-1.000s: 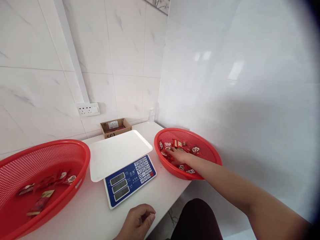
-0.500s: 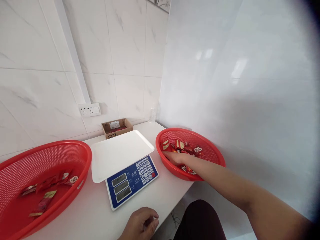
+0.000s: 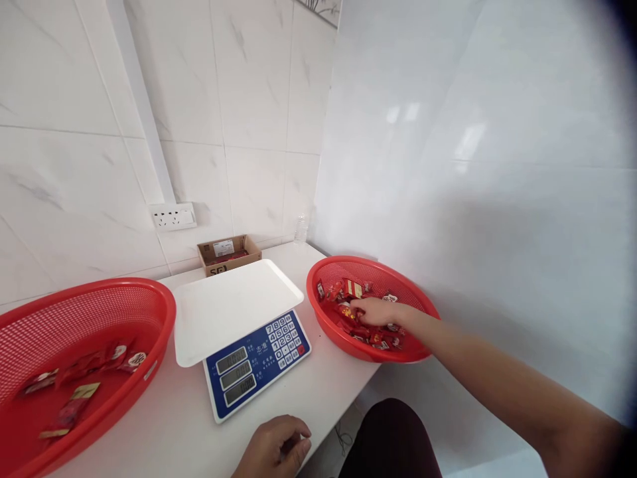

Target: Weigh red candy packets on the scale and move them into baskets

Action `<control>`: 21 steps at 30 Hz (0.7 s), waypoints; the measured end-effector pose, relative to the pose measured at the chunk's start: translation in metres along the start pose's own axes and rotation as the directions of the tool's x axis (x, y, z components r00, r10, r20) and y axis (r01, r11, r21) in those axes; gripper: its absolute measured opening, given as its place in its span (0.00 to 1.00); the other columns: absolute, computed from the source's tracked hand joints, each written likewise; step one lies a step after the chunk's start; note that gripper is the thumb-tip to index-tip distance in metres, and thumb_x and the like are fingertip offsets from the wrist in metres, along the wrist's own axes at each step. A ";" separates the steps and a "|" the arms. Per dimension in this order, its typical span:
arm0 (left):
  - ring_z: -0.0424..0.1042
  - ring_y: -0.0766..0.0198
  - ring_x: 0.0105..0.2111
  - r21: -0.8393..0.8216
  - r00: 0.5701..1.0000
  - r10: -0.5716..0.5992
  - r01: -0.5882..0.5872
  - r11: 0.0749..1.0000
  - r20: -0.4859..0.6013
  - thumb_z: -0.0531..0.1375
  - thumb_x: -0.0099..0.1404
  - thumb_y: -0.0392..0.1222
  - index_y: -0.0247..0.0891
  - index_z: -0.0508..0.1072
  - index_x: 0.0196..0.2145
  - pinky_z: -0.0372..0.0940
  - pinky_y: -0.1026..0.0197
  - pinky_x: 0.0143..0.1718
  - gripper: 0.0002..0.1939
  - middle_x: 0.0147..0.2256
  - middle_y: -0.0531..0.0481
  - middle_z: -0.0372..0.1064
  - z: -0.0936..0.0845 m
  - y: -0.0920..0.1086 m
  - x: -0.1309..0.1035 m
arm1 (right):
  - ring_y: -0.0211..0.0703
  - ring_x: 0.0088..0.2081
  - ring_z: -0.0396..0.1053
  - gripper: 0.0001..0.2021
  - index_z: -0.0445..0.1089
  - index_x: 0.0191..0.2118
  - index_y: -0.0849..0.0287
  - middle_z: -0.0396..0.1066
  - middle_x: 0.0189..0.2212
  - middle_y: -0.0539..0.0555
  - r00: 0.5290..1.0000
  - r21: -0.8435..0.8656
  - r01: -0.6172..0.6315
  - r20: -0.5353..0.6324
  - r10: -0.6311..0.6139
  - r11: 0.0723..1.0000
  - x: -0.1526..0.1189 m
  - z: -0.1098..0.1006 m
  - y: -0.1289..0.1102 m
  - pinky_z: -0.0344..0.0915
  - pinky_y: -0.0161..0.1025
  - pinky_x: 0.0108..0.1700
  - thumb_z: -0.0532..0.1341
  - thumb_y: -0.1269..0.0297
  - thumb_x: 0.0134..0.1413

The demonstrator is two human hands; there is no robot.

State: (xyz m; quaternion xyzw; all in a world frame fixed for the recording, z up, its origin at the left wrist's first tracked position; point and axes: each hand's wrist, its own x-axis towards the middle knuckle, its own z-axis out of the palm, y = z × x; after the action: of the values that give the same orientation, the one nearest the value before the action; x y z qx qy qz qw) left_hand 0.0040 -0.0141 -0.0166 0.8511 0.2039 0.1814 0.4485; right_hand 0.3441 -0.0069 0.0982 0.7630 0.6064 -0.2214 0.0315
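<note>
My right hand [image 3: 377,311] reaches into the right red basket [image 3: 318,328], its fingers closed on a wrapped candy that they partly cover. Around it lie several red-wrapped candies [image 3: 374,340], some with gold or white markings. My left hand [image 3: 276,445] rests at the table's front edge, fingers loosely curled, a gap beside the thumb and nothing visible in it. Ahead of it stands a digital scale [image 3: 256,365] with a blue keypad panel and a bare white tray [image 3: 239,299].
On the left, another red basket [image 3: 164,312] holds several candy packets [image 3: 74,406]. A small cardboard box [image 3: 239,265] sits behind the scale. A clear plastic bottle [image 3: 300,229] stands in the corner. Walls bound the white table [image 3: 328,392] behind and on the right.
My right hand has moved from the left side of the right basket toward its middle and lifted slightly; candies there have shifted. My left hand stays in place. The view has turned slightly.
</note>
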 end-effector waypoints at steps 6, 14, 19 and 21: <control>0.68 0.65 0.26 0.010 1.000 0.003 -0.003 1.000 0.005 0.53 0.61 0.44 0.38 0.72 0.34 0.62 0.69 0.26 0.11 0.28 0.49 0.71 0.001 0.000 0.002 | 0.47 0.30 0.71 0.24 0.67 0.47 0.55 0.72 0.32 0.53 0.968 0.056 -0.126 0.225 0.111 0.990 -0.025 -0.011 0.021 0.64 0.38 0.28 0.62 0.61 0.37; 0.69 0.64 0.27 0.051 0.998 -0.041 0.038 0.998 0.053 0.53 0.61 0.44 0.38 0.72 0.36 0.63 0.69 0.27 0.11 0.30 0.48 0.71 0.001 0.001 -0.001 | 0.62 0.54 0.57 0.30 0.57 0.57 0.46 0.52 0.60 0.54 0.997 0.061 -0.069 0.047 0.066 0.996 -0.018 0.028 -0.026 0.60 0.51 0.45 0.58 0.56 0.44; 0.68 0.64 0.27 0.053 0.997 -0.053 0.050 0.997 0.052 0.52 0.61 0.44 0.38 0.73 0.36 0.63 0.69 0.27 0.12 0.30 0.48 0.71 0.000 0.003 0.000 | 0.55 0.40 0.68 0.20 0.67 0.48 0.47 0.68 0.47 0.54 0.997 0.098 -0.016 -0.077 0.024 0.995 -0.010 0.033 -0.031 0.62 0.46 0.38 0.58 0.57 0.45; 0.69 0.64 0.28 0.050 0.998 -0.045 0.043 0.998 0.051 0.53 0.62 0.44 0.38 0.73 0.36 0.63 0.69 0.28 0.11 0.30 0.48 0.72 -0.001 0.003 0.000 | 0.51 0.34 0.69 0.13 0.71 0.40 0.49 0.73 0.37 0.52 0.990 0.104 0.019 -0.142 -0.004 0.994 -0.009 0.036 -0.029 0.62 0.43 0.34 0.58 0.59 0.46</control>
State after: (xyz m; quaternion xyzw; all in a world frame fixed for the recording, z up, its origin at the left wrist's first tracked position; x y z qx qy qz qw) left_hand 0.0041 -0.0152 -0.0135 0.8616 0.2153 0.1443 0.4364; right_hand 0.3046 -0.0190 0.0759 0.7739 0.5992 -0.1982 -0.0531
